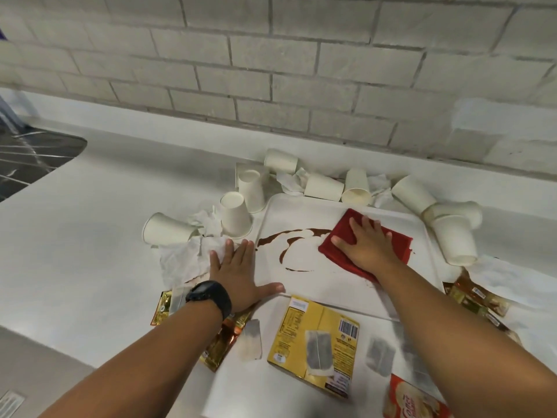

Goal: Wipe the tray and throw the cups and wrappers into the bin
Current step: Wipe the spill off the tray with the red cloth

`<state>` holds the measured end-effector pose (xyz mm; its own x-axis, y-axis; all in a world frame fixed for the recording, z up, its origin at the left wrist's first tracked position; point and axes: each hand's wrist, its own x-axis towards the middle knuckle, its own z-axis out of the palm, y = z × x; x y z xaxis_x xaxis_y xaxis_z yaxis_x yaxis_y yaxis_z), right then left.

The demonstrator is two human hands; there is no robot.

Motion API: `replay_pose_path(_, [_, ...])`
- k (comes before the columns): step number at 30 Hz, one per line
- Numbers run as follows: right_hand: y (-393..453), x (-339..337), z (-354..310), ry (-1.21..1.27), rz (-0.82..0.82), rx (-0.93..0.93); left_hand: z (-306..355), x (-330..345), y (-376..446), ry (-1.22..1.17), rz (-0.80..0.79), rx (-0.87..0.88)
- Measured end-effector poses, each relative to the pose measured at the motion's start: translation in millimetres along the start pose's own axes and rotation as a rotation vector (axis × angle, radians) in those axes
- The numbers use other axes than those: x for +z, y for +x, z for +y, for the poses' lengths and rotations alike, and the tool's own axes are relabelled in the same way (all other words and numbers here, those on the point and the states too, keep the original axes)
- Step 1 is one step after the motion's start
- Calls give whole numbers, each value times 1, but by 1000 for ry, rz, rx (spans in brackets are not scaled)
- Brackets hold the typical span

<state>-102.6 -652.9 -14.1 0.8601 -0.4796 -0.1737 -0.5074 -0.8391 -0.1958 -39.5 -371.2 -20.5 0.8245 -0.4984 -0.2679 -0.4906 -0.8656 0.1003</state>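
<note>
Both forearms reaching forward over the white desk (90,224), palms down. Left hand (238,273) flat with fingers spread and straight, pressing on the near-left rim of the white tray (346,212), thumb splayed right along the tray's near edge, fingertips partly over a crumpled tissue (184,257) just left of the tray; gripping nothing. Black wristwatch (209,295) on the left wrist. Right hand (366,241) flat on a red cloth (343,233), fingers extended and slightly apart, pressing the cloth onto the right half of the tray; forearm angled in from lower right. Brown liquid spill (289,239) smeared in arcs across the tray centre, its right end touching the cloth's left edge. White paper cups ringed round the tray's far and side edges, mostly tipped over: one lying on its side far left (167,229), one upside down (235,215) beside the tray's left corner, several along the back near the brick wall (301,70), a nested pair (452,230) at the right edge. More crumpled tissues (291,181) between the rear cups. Flattened yellow tea box (313,336) near the tray's near edge with a tea bag (318,354) on it; further loose tea bags (251,339) beside it. Gold foil wrappers (164,306) under and left of the left wrist, more (476,297) right of the tray. Red packet (413,399) at bottom right. Sink (33,158) at far left.
</note>
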Motion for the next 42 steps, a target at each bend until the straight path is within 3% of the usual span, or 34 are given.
replay_pose_path(15, [7,32,-61,-124,-23,-95,0,-3,0,8,-61,20])
replay_pose_path(26, [-13,29,-46,-23,-86,-534,1,0,-2,-25,-42,-4])
replay_pose_path(28, [-10,23,-31,2,-64,-508,0,0,-1,-28,-45,-2])
replay_pose_path(32, [6,17,-6,37,27,-219,-2,0,0,-33,-46,9])
replay_pose_path(35, [19,18,-17,43,33,-108,-2,-2,1,-22,-72,21])
replay_pose_path(38, [25,21,-40,46,45,-96,-1,-3,2,-12,-87,25])
replay_pose_path(42, [23,25,-73,95,4,-226,-1,-3,1,-16,-91,20])
